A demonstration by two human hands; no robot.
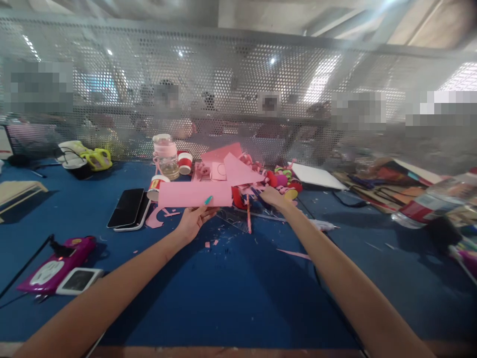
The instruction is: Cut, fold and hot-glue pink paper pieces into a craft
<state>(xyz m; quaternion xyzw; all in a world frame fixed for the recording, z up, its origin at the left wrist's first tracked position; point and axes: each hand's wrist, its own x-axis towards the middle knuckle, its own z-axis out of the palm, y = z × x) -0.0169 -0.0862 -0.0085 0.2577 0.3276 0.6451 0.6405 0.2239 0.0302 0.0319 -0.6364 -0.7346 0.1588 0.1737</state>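
My left hand (192, 223) is closed on a long strip of pink paper (186, 194), gripping its lower edge toward the right. A teal pointed tip (208, 200) shows at that thumb; I cannot tell if it is a nail. My right hand (273, 197) is curled at the near side of the paper pile, fingers partly hidden, around a dark blue object (256, 192) whose kind is unclear. Beyond both hands lie a folded pink sheet (240, 170) and a red roll (237, 197). A thin pink-orange stick (249, 214) stands between the hands.
Left are phones (126, 208), a paper cup (156, 185), a water bottle (166, 154) and a purple power strip (63, 263). A glue gun (322, 225) lies right, with a plastic bottle (428, 204) farther over. A perforated metal screen (231, 89) closes the blue table's back.
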